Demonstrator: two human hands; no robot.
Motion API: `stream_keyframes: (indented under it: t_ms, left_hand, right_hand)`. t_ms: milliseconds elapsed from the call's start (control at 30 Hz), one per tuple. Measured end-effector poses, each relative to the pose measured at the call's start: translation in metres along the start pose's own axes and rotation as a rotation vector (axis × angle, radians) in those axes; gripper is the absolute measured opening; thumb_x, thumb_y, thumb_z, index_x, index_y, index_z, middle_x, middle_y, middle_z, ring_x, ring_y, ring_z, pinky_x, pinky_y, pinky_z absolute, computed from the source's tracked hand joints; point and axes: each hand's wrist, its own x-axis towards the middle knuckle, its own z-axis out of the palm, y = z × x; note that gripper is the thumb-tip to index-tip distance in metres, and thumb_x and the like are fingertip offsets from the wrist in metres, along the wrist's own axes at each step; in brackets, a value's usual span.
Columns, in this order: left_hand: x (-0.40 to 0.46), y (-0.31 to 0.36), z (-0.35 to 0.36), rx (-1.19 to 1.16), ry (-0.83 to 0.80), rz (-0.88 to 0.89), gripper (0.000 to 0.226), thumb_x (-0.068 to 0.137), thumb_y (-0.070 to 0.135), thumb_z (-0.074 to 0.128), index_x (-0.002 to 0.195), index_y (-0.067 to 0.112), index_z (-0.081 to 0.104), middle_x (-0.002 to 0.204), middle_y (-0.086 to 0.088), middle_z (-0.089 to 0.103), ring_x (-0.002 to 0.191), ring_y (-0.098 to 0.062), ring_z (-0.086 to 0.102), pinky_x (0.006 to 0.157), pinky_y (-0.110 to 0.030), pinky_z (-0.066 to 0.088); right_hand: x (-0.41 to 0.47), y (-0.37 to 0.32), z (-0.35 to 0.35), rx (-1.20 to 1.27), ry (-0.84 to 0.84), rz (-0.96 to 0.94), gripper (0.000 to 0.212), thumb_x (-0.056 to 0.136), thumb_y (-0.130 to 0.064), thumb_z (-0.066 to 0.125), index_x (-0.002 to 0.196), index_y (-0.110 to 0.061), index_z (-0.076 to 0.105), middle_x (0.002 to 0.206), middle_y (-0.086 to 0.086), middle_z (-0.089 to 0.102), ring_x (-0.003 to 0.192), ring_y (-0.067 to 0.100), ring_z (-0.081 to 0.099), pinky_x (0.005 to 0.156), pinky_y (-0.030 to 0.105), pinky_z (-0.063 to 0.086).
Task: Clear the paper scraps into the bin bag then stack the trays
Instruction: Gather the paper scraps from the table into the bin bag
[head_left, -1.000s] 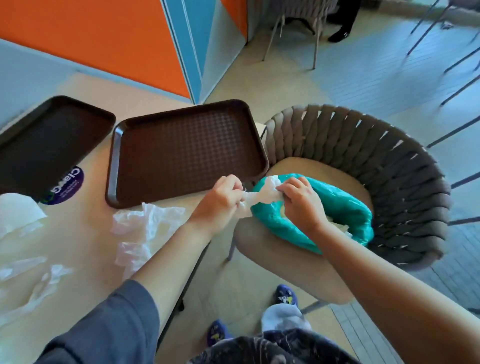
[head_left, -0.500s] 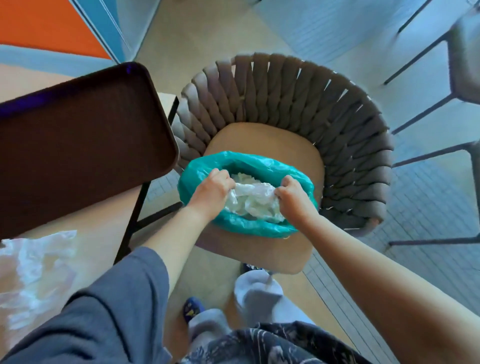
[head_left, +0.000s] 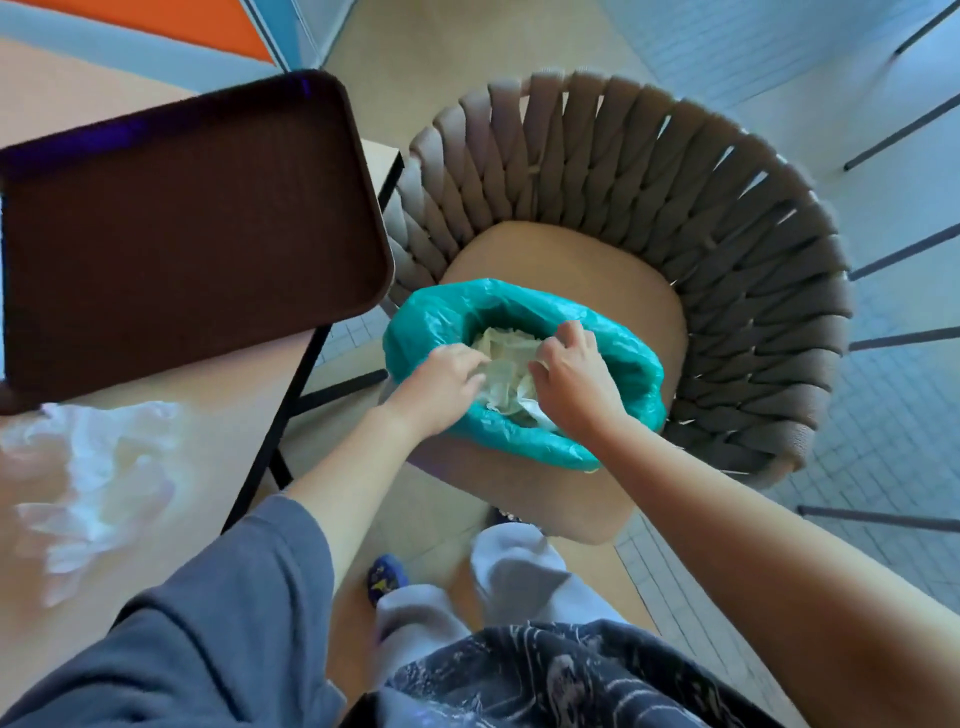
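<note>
Both hands working inside the teal bin bag (head_left: 524, 441), which is sitting open on the seat of the woven chair (head_left: 649, 171), just off the tabletop's (head_left: 171, 395) right edge. Left hand (head_left: 441, 384) is reaching over the bag's near-left rim, fingers (head_left: 470, 358) curling loosely onto the crumpled paper scraps (head_left: 506, 364) inside. Right hand (head_left: 574, 374) is pressing on the same wad, fingers bent and slightly spread; firm pinch or not, cannot tell. More scraps (head_left: 98, 478) are lying at the tabletop's near edge, just in front of the brown tray (head_left: 176, 228).
</note>
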Motion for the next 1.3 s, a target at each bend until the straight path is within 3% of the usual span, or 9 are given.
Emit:
stream_keyframes:
  t_ms: [233,333,500,600,700,833,967,1133,1300]
  left_hand:
    - [-0.06,-0.025,-0.041,-0.018,0.439,0.094,0.024,0.084,-0.002,0.056,0.105,0.0,0.065,0.107,-0.016,0.063,0.105,-0.03,0.055,0.095,-0.028,0.035]
    - [-0.098,-0.05,-0.058,0.017,0.593,0.091,0.023,0.077,-0.008,0.056,0.096,-0.001,0.066,0.098,-0.018,0.065,0.096,-0.024,0.053,0.088,-0.022,0.034]
    - [-0.171,-0.101,-0.08,0.032,0.759,-0.073,0.027,0.074,-0.013,0.054,0.094,-0.001,0.067,0.096,-0.016,0.063,0.094,-0.034,0.056,0.089,-0.017,0.034]
    - [-0.214,-0.132,-0.087,0.091,0.827,-0.184,0.028,0.073,-0.01,0.057,0.093,0.004,0.068,0.1,-0.016,0.062,0.093,-0.036,0.055,0.087,-0.028,0.04]
    - [-0.247,-0.162,-0.093,0.192,0.83,-0.326,0.03,0.072,-0.002,0.059,0.098,0.011,0.069,0.11,-0.013,0.063,0.093,-0.037,0.054,0.083,-0.04,0.046]
    - [-0.271,-0.185,-0.1,0.157,0.626,-0.414,0.034,0.089,0.011,0.051,0.122,0.016,0.059,0.14,-0.009,0.047,0.121,-0.036,0.044,0.1,-0.047,0.038]
    - [-0.275,-0.193,-0.109,0.023,0.493,-0.445,0.036,0.096,0.023,0.041,0.131,0.028,0.05,0.154,-0.007,0.022,0.136,-0.029,0.029,0.108,-0.045,0.03]
    - [-0.272,-0.202,-0.112,0.099,0.424,-0.431,0.032,0.096,0.028,0.041,0.123,0.028,0.058,0.139,-0.001,0.043,0.125,-0.027,0.039,0.103,-0.039,0.033]
    - [-0.283,-0.22,-0.112,0.08,0.687,-0.326,0.025,0.088,0.015,0.052,0.106,0.016,0.069,0.112,-0.001,0.063,0.103,-0.029,0.049,0.088,-0.037,0.036]
  right_hand:
    - [0.007,-0.079,0.004,0.078,0.109,-0.237,0.028,0.089,-0.02,0.047,0.099,0.003,0.061,0.105,0.024,0.053,0.093,0.041,0.05,0.084,0.049,0.047]
    - [0.002,-0.123,0.012,0.114,0.093,-0.346,0.025,0.089,-0.017,0.051,0.103,0.002,0.061,0.105,0.024,0.054,0.094,0.042,0.051,0.085,0.049,0.046]
    - [-0.017,-0.201,0.029,0.186,0.038,-0.509,0.023,0.092,-0.018,0.051,0.108,-0.004,0.061,0.112,0.017,0.055,0.102,0.035,0.05,0.09,0.045,0.046]
    - [-0.034,-0.24,0.047,0.189,-0.034,-0.638,0.025,0.09,-0.017,0.054,0.11,-0.004,0.061,0.112,0.015,0.056,0.103,0.033,0.052,0.09,0.046,0.048]
    - [-0.05,-0.271,0.069,0.172,-0.09,-0.786,0.026,0.083,-0.012,0.062,0.107,-0.001,0.063,0.111,0.02,0.06,0.099,0.04,0.056,0.084,0.047,0.053]
    - [-0.068,-0.302,0.092,0.1,-0.203,-0.879,0.04,0.078,-0.013,0.069,0.116,-0.005,0.061,0.126,0.019,0.058,0.109,0.04,0.056,0.084,0.052,0.05]
    - [-0.08,-0.318,0.101,0.051,-0.187,-0.865,0.041,0.073,-0.012,0.071,0.112,-0.007,0.064,0.108,0.017,0.066,0.1,0.039,0.061,0.074,0.049,0.052]
    - [-0.086,-0.325,0.103,0.076,-0.154,-0.802,0.021,0.067,-0.002,0.069,0.087,-0.008,0.072,0.073,0.015,0.056,0.073,0.036,0.056,0.057,0.041,0.053]
    - [-0.092,-0.319,0.098,-0.005,-0.049,-0.77,0.031,0.07,-0.012,0.037,0.076,-0.008,0.068,0.064,0.009,0.058,0.065,0.033,0.056,0.05,0.034,0.051]
